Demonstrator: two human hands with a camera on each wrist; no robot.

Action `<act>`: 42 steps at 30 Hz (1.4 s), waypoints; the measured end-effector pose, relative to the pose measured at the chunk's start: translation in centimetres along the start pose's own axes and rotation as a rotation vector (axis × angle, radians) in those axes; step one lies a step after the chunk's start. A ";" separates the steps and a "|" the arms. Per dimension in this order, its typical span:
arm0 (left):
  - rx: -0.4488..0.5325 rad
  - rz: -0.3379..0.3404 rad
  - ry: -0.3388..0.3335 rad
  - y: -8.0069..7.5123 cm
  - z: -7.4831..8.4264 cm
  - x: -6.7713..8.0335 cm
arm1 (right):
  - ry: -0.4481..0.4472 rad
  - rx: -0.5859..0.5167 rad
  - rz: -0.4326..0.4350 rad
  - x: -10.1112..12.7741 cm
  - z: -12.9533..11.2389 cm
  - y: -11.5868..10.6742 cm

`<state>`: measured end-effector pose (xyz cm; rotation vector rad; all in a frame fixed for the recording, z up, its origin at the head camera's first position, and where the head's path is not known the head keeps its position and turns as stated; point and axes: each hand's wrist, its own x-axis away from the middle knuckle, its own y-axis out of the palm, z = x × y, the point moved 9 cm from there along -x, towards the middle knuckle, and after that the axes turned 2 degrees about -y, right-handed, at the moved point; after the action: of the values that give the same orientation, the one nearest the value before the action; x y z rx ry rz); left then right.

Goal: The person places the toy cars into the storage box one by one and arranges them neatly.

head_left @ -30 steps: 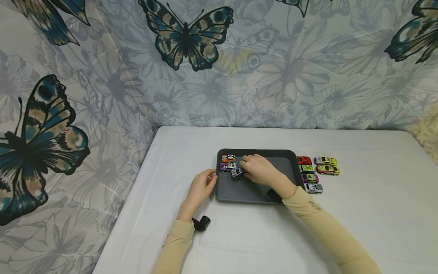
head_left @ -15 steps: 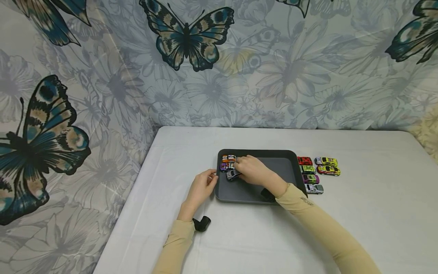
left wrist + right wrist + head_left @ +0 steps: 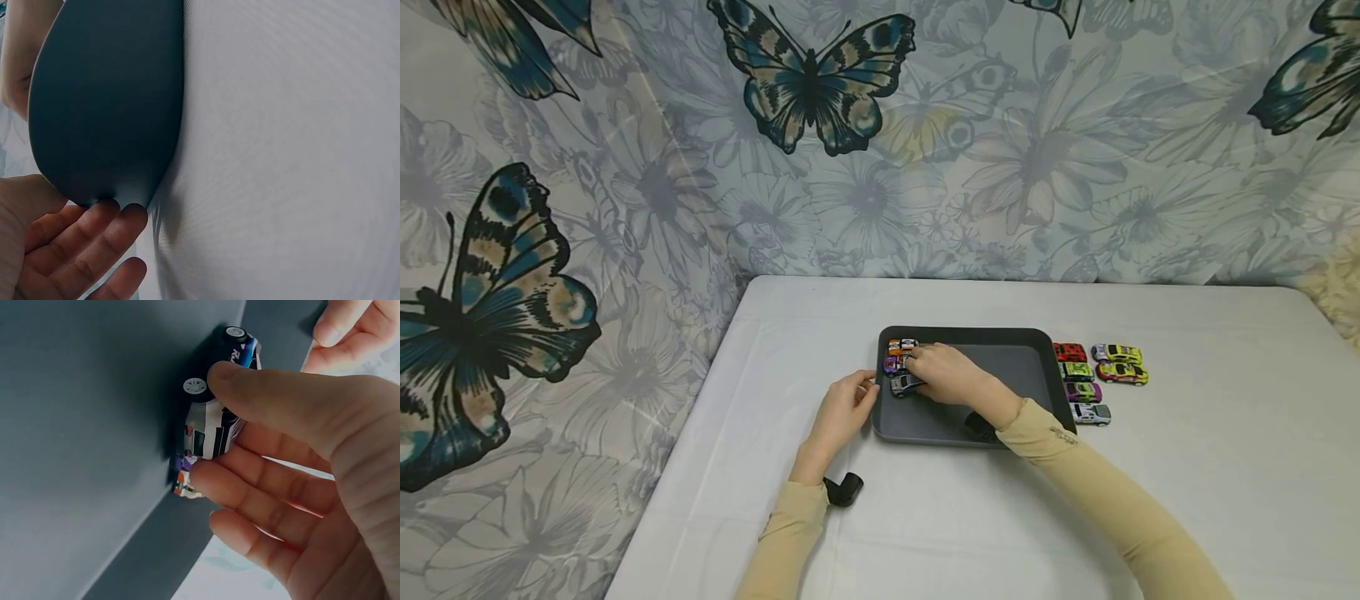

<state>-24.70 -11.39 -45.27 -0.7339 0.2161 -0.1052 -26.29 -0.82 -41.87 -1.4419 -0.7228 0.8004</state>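
Settle the silver car (image 3: 901, 385) level beneath the right hand (image 3: 953, 377) pinching it (left hand (image 3: 842, 406), relaxed, touching the tray (image 3: 1017, 367)).

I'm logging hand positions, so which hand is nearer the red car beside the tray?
Right: the right hand is over the tray, left of the red car; the left hand is farther left, at the tray's left edge.

Soft light — dimmer wrist views
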 end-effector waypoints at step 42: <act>-0.001 -0.003 0.002 0.1 -0.1 0.0 | 0.011 -0.069 0.012 -0.8 0.2 0.7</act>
<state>-24.73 -11.37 -45.43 -0.7353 0.2171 -0.1082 -26.88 -1.39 -42.53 -1.5127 -0.7398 0.7823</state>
